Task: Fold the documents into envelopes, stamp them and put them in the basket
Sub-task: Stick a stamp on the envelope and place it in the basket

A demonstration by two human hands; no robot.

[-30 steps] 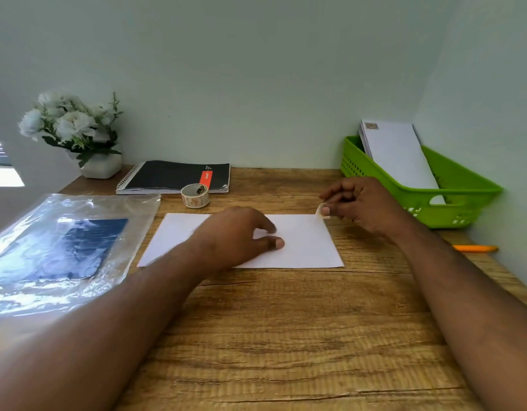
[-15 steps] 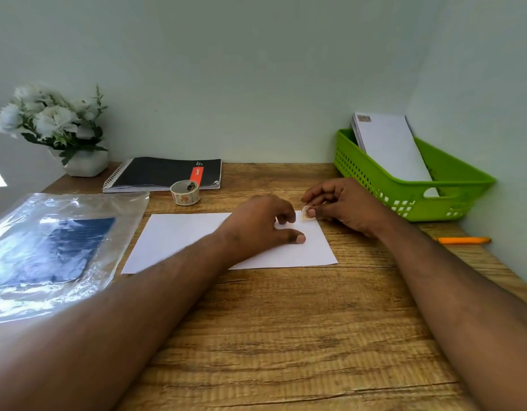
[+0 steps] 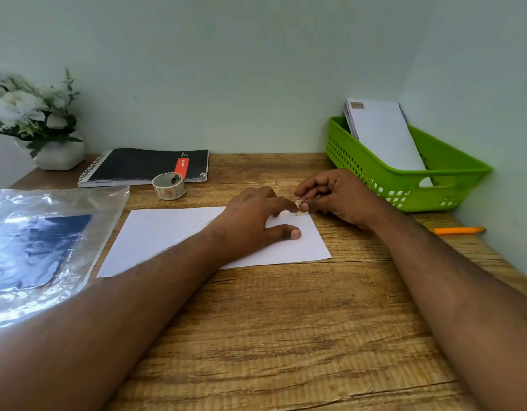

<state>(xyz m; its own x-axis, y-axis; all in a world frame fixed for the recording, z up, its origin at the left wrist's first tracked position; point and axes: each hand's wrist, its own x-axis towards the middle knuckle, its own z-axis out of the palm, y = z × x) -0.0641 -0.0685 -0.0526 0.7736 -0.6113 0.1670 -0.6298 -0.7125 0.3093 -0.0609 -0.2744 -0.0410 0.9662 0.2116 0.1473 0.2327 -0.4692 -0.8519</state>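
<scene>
Head view, the only view. The white envelope lies flat on the wooden desk, centre of frame. The left hand rests on its right half, fingers extended and pressing the paper down, thumb flat toward 3 o'clock. The right hand sits just beyond the envelope's upper right corner, at 2 o'clock from the left hand; its thumb and forefinger pinch a small stamp.

Change: one second ago the right hand held the stamp clear of the corner, with the left hand resting nearer the envelope's middle. The stamp has since come down to the corner, and the left forefinger has advanced until it touches or nearly touches the stamp. Contact with the paper cannot be confirmed.

Assessment: stamping of this envelope is in progress and likely close to complete; pressing the stamp flat remains.

The green basket stands at 2 o'clock, already holding stamped envelopes leaning against its far wall. The stamp roll sits at 11 o'clock, beside a black notebook.
</scene>
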